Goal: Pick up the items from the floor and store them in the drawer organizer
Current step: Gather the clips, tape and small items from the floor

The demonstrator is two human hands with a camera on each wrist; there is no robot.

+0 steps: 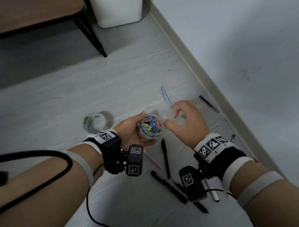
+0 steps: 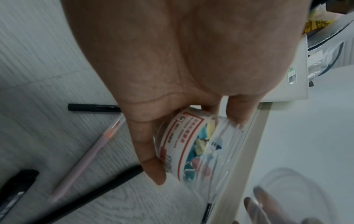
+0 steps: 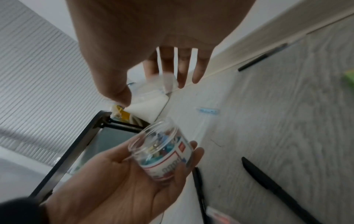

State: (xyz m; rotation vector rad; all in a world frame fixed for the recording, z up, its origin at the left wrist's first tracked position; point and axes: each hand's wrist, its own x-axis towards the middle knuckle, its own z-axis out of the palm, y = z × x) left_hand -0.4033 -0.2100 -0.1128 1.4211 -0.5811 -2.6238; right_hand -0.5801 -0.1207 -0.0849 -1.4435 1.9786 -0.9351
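A clear jar [image 1: 150, 127] of coloured binder clips, with a red and white label, stands open at the top in my left hand [image 1: 144, 129], which grips it from below and the sides [image 3: 162, 153]. My right hand [image 1: 170, 116] hovers just right of and above the jar's mouth and pinches the clear lid [image 1: 163, 113] between thumb and fingers. In the left wrist view the jar [image 2: 201, 144] lies against my fingers and the lid [image 2: 291, 191] shows blurred at the lower right. On the floor lie a tape roll [image 1: 94, 123], several black pens [image 1: 165, 157], a pink pen [image 1: 152, 158] and a blue pen [image 1: 166, 94].
A white bin [image 1: 115, 1] with papers stands at the back beside a dark wooden table [image 1: 27, 0] with a black leg [image 1: 96, 37]. A baseboard [image 1: 197, 66] and wall run along the right. One black pen [image 1: 209, 103] lies by the baseboard, a white marker [image 1: 212, 192] near my right wrist.
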